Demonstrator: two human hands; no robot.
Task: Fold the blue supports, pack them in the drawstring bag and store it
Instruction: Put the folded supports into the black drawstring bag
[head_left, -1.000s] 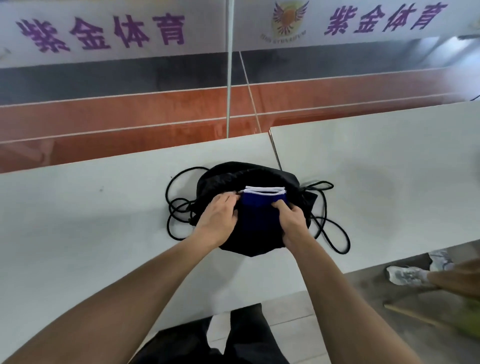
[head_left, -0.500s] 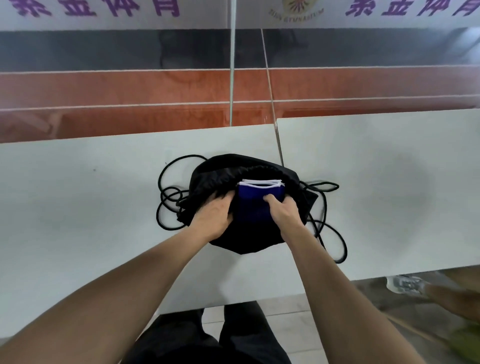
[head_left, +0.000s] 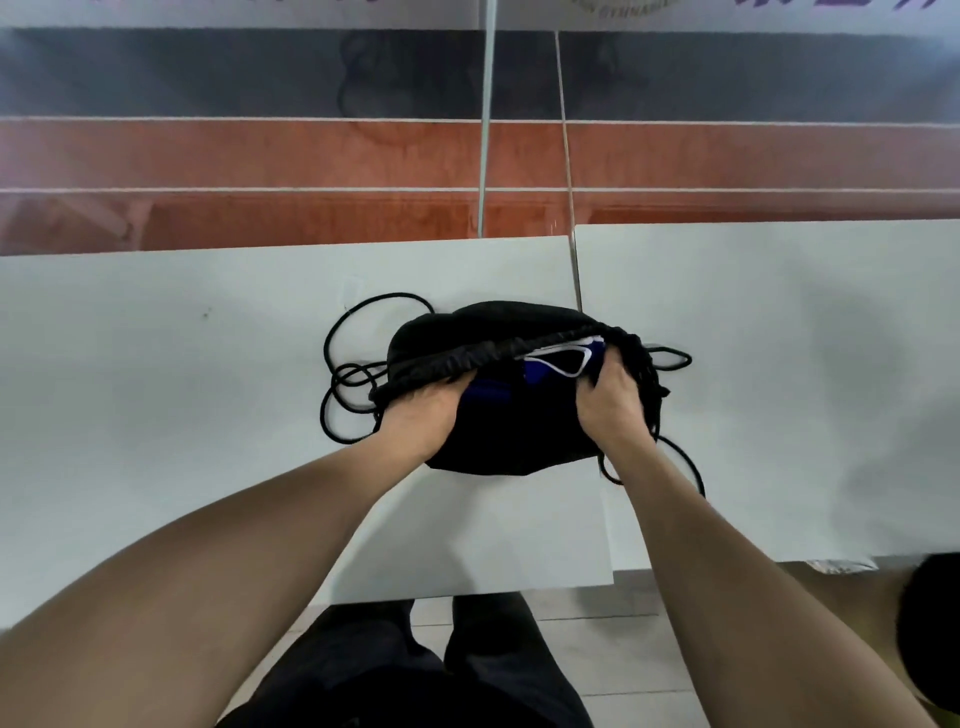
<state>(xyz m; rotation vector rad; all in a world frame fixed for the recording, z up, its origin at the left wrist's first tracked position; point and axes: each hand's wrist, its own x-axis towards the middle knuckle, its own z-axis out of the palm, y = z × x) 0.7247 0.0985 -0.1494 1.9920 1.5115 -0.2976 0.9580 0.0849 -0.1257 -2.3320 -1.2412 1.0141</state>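
A white table (head_left: 182, 415) carries the black drawstring bag (head_left: 498, 441) and its looped cords (head_left: 343, 364).

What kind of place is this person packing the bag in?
Probably a sports hall or gym: beyond the white table lies a red and grey court floor with painted white lines, and a banner at the top edge partly reads like "gymnasium".

Two white benches (head_left: 156, 415) butted side by side, narrow seam (head_left: 575, 270) between. Beyond: glossy red-brown floor (head_left: 260, 156) with white lines, grey band (head_left: 208, 73), white banner (head_left: 260, 10) at top. Pale floor tiles (head_left: 613, 654) below.
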